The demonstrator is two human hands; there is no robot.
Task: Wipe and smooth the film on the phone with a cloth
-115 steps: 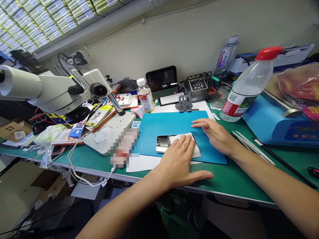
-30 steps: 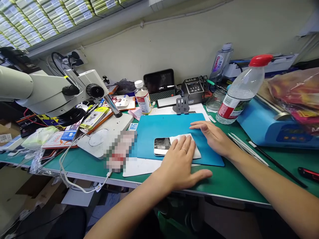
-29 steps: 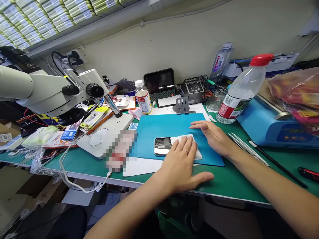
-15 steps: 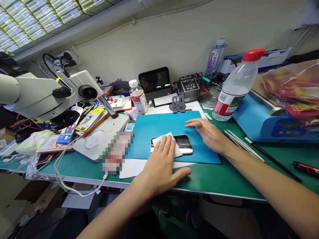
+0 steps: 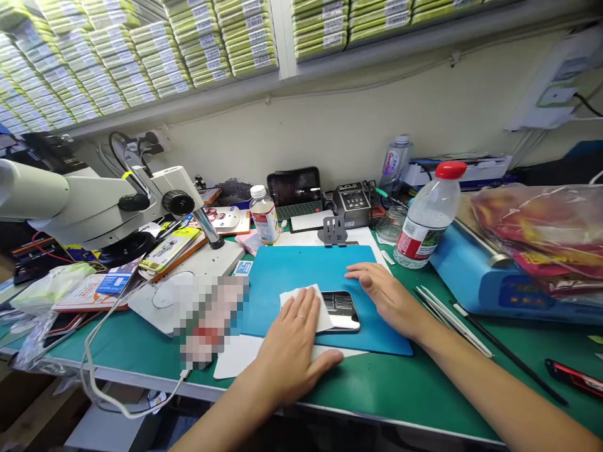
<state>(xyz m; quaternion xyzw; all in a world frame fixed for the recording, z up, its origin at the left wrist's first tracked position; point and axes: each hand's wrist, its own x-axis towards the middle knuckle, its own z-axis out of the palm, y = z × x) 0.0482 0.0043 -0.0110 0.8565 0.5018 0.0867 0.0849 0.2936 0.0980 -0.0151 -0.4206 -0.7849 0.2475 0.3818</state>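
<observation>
A phone (image 5: 347,314) with a dark, glossy face lies flat on the blue mat (image 5: 292,267). My left hand (image 5: 294,348) rests palm down, fingers extended, pressing a white cloth (image 5: 324,314) over the phone's left part. The cloth spreads beyond the phone's left edge onto the mat, and the phone's left end is hidden beneath it. To the right of the phone, my right hand (image 5: 389,298) hovers over or rests on the mat's right side, its fingers apart and pointing left, with nothing in it.
A microscope (image 5: 108,207) stands at the left, a small bottle (image 5: 264,216) behind the mat. On the right are a red-capped bottle (image 5: 428,220), a blue machine (image 5: 499,282), tweezers (image 5: 455,320) and a black rod (image 5: 513,358). A white cable (image 5: 89,370) hangs over the front edge.
The camera view has tilted up, showing more of the shelf. My left hand and the cloth have slid left along the phone, uncovering more of it. My right hand keeps its pose.
</observation>
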